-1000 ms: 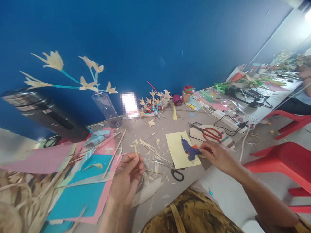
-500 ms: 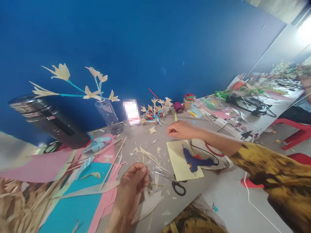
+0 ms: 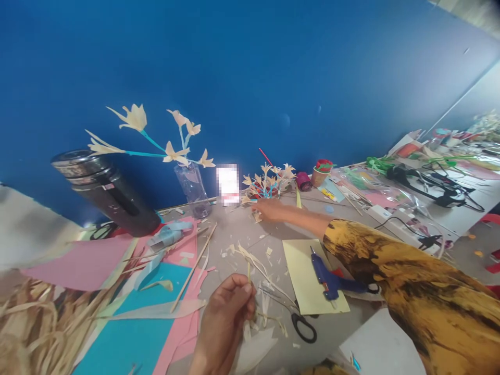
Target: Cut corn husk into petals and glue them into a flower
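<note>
My left hand is closed in a pinch on a thin pale yellow strip, which stands up from the fingertips. Beneath it lie pale husk-like scraps and scissors with black handles. Stretched across the table, my right hand has its fingers drawn together, low over a small cream piece. What those fingertips hold, if anything, is hidden. Just behind them stands a cluster of small cream flowers with blue stems.
A blue glue gun rests on a yellow sheet below my right forearm. At left are a black flask, a clear vase of cream flowers and coloured sheets. A power strip and a headset lie at right.
My right hand has moved left and away from me, from above the yellow sheet to the small cream piece by the flower cluster. My left hand keeps its pinch. The view has shifted left.
</note>
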The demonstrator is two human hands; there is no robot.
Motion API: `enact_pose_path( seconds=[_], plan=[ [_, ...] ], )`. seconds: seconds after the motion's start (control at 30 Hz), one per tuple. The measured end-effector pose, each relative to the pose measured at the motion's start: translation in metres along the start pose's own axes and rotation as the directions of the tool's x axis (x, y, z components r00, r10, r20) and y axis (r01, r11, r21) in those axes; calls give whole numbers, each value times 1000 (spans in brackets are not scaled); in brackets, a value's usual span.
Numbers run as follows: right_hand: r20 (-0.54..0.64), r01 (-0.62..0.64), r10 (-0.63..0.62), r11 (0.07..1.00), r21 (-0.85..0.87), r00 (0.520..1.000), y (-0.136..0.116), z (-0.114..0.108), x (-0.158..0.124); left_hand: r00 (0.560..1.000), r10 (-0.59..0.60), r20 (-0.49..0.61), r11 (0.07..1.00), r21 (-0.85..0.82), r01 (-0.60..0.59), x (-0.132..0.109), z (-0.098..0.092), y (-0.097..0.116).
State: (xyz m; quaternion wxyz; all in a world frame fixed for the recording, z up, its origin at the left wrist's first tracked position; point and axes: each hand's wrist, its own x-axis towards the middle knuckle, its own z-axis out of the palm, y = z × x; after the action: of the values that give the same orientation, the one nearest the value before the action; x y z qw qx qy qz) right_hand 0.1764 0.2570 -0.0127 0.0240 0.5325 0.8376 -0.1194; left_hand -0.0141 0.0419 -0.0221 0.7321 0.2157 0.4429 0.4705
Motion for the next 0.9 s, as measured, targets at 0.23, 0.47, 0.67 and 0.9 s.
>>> enact_pose_path(
  seconds=[0.23, 0.47, 0.67, 0.9],
  plan=[
    [40, -66, 63, 993, 96, 997, 6, 1, -7, 1000, -30, -6, 1000, 3, 30, 3, 1, 0],
    [87, -132, 106, 905, 405, 991, 25, -4, -3, 998, -64, 17, 998, 17, 64, 6, 5, -4],
    [191, -215, 107, 622, 753, 976, 29, -15, -22, 999, -52, 9, 994, 100, 51, 9, 8, -8],
    [288, -272, -45, 211, 939, 957, -3, -32, -79, 992, 113, -65, 855, 515, -64, 12, 7, -2]
  ],
)
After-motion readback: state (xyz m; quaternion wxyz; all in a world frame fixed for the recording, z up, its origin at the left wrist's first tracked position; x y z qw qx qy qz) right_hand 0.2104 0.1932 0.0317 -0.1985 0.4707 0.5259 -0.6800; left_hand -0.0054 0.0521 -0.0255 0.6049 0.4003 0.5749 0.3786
